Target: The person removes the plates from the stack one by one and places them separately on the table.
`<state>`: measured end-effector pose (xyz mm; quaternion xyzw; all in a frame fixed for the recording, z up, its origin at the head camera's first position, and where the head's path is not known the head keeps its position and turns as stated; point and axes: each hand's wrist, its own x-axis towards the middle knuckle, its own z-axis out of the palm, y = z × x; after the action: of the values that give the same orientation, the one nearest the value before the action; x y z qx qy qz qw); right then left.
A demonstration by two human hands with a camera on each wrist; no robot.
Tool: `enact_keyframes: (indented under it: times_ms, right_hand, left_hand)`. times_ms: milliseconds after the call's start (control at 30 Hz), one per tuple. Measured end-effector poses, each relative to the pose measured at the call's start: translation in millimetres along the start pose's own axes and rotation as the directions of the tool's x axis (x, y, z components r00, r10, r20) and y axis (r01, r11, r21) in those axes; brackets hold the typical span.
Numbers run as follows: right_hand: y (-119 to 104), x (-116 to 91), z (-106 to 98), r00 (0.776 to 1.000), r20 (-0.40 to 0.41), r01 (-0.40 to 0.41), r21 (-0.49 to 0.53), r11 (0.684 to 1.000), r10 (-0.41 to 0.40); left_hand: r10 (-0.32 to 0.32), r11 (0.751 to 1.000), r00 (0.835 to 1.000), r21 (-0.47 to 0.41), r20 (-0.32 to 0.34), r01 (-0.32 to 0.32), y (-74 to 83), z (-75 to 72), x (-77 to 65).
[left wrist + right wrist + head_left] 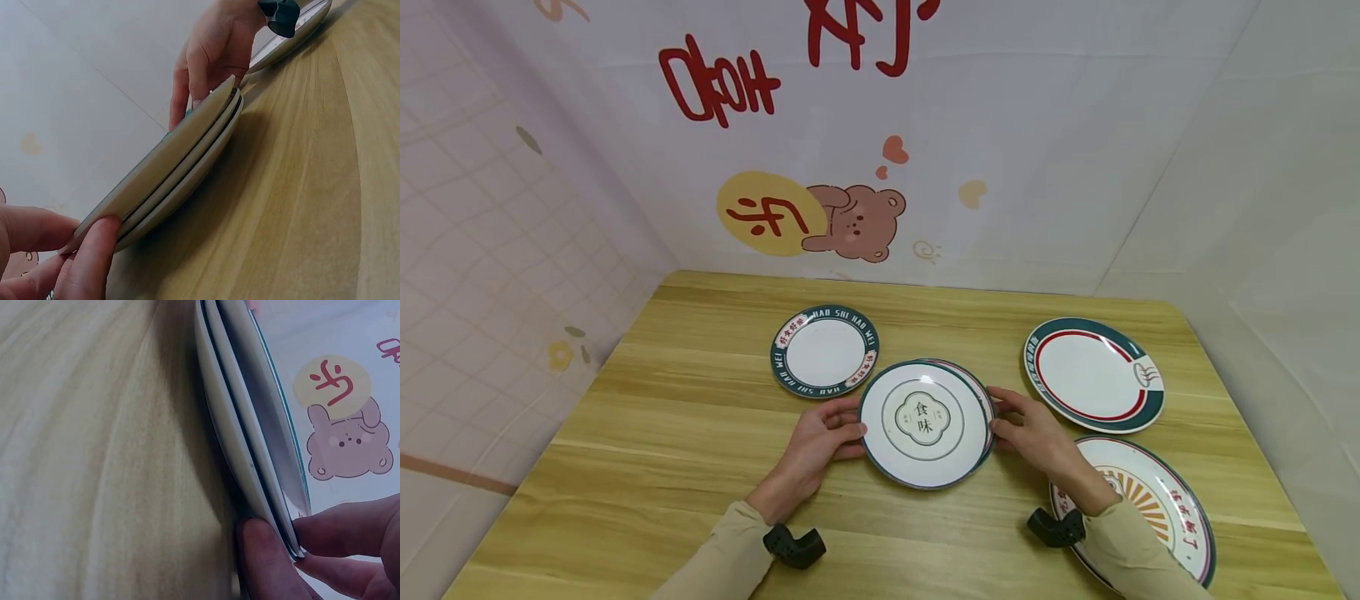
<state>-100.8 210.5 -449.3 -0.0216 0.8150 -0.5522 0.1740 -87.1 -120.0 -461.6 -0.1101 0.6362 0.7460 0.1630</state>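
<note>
**Stack of three plates (178, 172) sitting between the left hand (820, 433) and the right hand (1033, 429)**

The left grip is narrow, pinching the left rim of the top plate (927, 423), so the plate is extending rightward from the fingertips. The right grip is also narrow, pinching the right rims of the two lower plates (228, 434) (whether it is touching the top one too, I cannot tell). A gap is showing between the top plate and that pair. The stack is sitting over the middle of the worktop (700, 392); whether it is touching the wood is unclear. The top plate is facing up, showing a round outline with its axes about equal, and its central characters are pointing their tops toward the wall (1037, 125).

Six plates are showing: three stacked, one small green-rimmed plate (826, 352) lying near the stack at far left, one larger green-rimmed plate (1086, 373) lying at far right, and one sunburst plate (1150, 487) lying partly hidden beneath the right sleeve (1138, 554).
</note>
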Motion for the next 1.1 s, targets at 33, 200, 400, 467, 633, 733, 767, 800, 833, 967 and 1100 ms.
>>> enact_keyframes:
  times_ms: [33,200,400,467,633,733,767,800,833,967,1100]
  right_hand:
    - [0,0,0,1.000,-0.001,-0.002,0.000,1.000,0.002]
    - [-1,0,0,1.000,-0.004,-0.011,-0.020,1.000,0.011]
    - [-1,-1,0,1.000,-0.004,-0.011,-0.040,0.999,0.011]
    - [-1,-1,0,1.000,-0.004,-0.013,-0.038,0.999,0.012]
    - [-1,0,0,1.000,-0.004,-0.016,-0.037,0.999,0.016]
    - [-1,0,0,1.000,-0.002,-0.019,-0.026,0.999,0.019]
    - [0,-1,0,1.000,0.001,-0.015,-0.021,1.000,0.015]
    - [0,-1,0,1.000,0.002,-0.015,-0.016,1.000,0.015]
    - [0,-1,1,1.000,0.003,-0.015,-0.011,1.000,0.015]
    - [0,0,1,1.000,0.000,-0.020,-0.004,1.000,0.020]
    - [0,0,1,1.000,-0.006,-0.030,-0.008,1.000,0.030]
  left_hand:
    - [0.000,1.000,1.000,-0.003,0.001,0.000,-0.2,0.0,0.0]
    - [-0.004,1.000,1.000,-0.015,0.002,0.004,0.4,0.2,-0.7]
    - [-0.005,1.000,1.000,-0.030,-0.006,0.005,2.0,-0.5,-2.1]
    - [-0.002,0.999,1.000,-0.034,-0.009,0.002,2.4,-0.9,-2.0]
    - [-0.008,0.999,1.000,-0.032,-0.029,0.008,3.9,-3.0,-2.5]
    - [-0.013,0.999,0.999,-0.032,-0.041,0.011,4.7,-6.3,-2.7]
    - [-0.013,0.999,0.999,-0.033,-0.044,0.012,5.0,-7.7,-2.7]
    - [-0.014,0.999,0.999,-0.034,-0.047,0.012,5.5,-9.1,-2.9]
    - [-0.013,0.999,0.999,-0.036,-0.050,0.011,6.2,-10.5,-3.3]
    - [-0.011,0.999,0.998,-0.045,-0.058,0.008,9.5,-16.8,-5.8]
    - [-0.012,0.999,0.998,-0.048,-0.065,0.009,12.1,-24.3,-8.7]
